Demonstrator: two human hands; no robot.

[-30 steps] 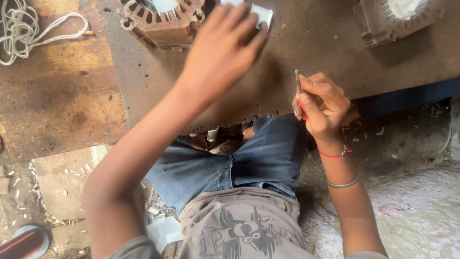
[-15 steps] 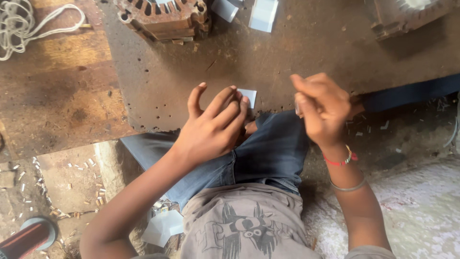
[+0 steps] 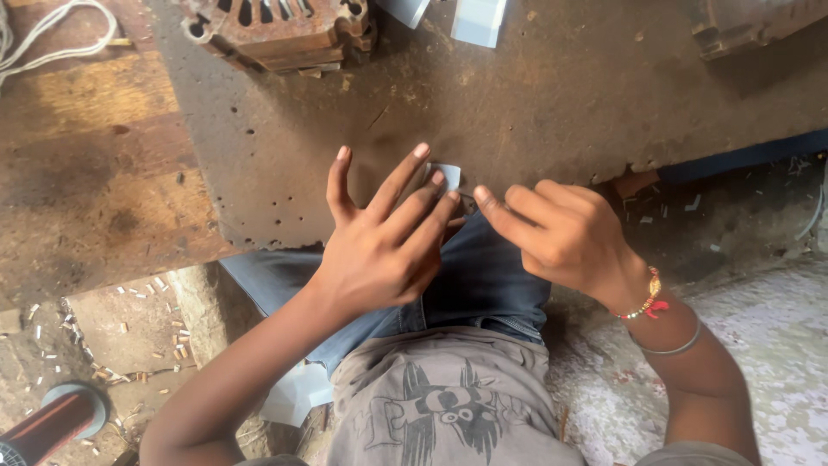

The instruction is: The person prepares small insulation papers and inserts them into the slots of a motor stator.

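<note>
— Where was the pale paper slip (image 3: 447, 175) when you had both hands on it?

— At the near edge of the table (image 3: 552, 103), centre of the frame. Your left hand (image 3: 384, 237) lay spread, its fingertips pressing the slip flat so it would not slide. Your right hand (image 3: 561, 235) met it from the right, forefinger out, the other fingers curled.

— Which way did it point?

— Mostly hidden; I could not tell its long axis.
</note>
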